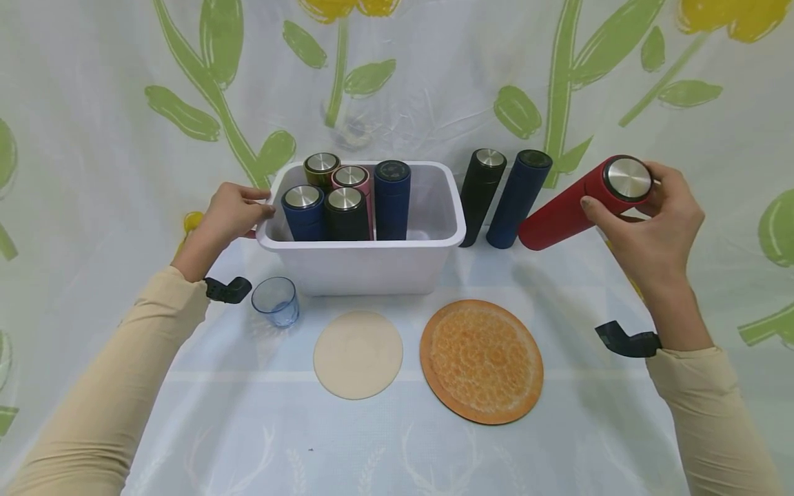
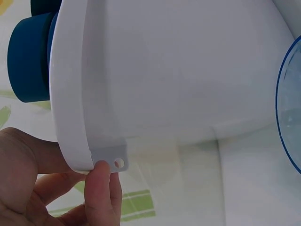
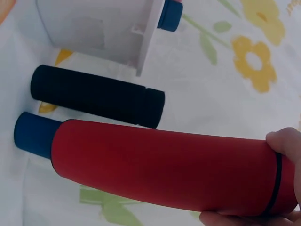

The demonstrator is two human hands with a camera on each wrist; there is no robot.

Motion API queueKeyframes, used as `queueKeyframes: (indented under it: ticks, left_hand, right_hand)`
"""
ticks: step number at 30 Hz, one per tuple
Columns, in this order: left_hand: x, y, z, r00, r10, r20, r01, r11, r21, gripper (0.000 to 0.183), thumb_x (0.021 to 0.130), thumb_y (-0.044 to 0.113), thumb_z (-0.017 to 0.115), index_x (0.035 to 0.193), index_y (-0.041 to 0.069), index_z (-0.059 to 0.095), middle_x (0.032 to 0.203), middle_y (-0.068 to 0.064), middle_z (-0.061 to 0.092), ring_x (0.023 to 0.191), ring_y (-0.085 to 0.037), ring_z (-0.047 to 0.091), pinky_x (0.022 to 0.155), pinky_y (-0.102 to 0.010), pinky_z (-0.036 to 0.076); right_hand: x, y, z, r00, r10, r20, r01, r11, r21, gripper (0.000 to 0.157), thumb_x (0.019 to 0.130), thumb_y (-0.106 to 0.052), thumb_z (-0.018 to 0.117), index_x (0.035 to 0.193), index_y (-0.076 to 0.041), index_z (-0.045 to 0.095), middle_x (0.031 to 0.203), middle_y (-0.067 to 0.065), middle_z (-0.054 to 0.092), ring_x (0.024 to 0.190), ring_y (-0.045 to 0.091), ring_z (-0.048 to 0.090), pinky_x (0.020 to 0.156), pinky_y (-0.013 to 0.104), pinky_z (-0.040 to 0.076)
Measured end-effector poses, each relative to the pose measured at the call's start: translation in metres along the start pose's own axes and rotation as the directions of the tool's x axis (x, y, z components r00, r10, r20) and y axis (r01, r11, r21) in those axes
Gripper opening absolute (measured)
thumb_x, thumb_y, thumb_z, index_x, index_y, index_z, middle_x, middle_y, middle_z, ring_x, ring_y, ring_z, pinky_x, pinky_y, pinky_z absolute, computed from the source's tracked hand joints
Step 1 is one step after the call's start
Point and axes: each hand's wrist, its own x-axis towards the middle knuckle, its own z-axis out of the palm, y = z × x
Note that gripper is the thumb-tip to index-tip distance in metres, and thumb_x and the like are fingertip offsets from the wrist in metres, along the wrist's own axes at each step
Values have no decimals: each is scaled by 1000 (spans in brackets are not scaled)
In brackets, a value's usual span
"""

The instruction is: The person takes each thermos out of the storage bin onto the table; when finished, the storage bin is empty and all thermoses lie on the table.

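Flask (image 1: pixel 561 212) gripped by right hand (image 1: pixel 666 224), bin (image 1: pixel 366 269) pinched by left hand (image 1: pixel 231 211) — black bottle (image 1: pixel 480 200), blue bottle (image 1: pixel 518 201) between.

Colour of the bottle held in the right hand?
The bottle is red; the right wrist view shows it best.

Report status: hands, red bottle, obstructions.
Left hand grips white bin. Right hand holds red bottle, tilted. Black bottle, blue bottle stand between bin and red bottle.
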Motion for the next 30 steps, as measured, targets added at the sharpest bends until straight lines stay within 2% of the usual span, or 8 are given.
queueKeyframes:
  ticks: [13, 22, 30]
  left_hand:
    - [-1, 3, 0, 1000, 2, 2, -2, 1000, -3, 53, 100, 17, 60, 147, -2, 46, 139, -31, 48, 112, -43, 56, 73, -34, 60]
    - [0, 3, -1, 1000, -8, 0, 8, 1000, -7, 53, 100, 18, 61, 147, -1, 46, 139, -31, 48, 112, -43, 56, 75, -34, 60]
    - [1, 1, 0, 1000, -12, 0, 12, 1000, -8, 53, 100, 18, 60, 147, -1, 46, 141, -31, 47, 113, -43, 55, 77, -37, 60]
  right_hand:
    - [2, 19, 5, 999, 40, 4, -39, 997, -63, 54, 78, -17, 84, 128, -14, 64, 118, 0, 67, 94, 3, 61, 77, 12, 49]
    - [7, 31, 11, 999, 47, 3, -47, 995, -89, 55, 79, -15, 84, 129, -10, 62, 121, 4, 67, 97, 2, 61, 83, 13, 50]
    - [11, 40, 20, 997, 71, 9, -70, 994, -82, 54, 79, -19, 83, 128, -9, 62, 121, 4, 66, 98, 4, 61, 87, 15, 48]
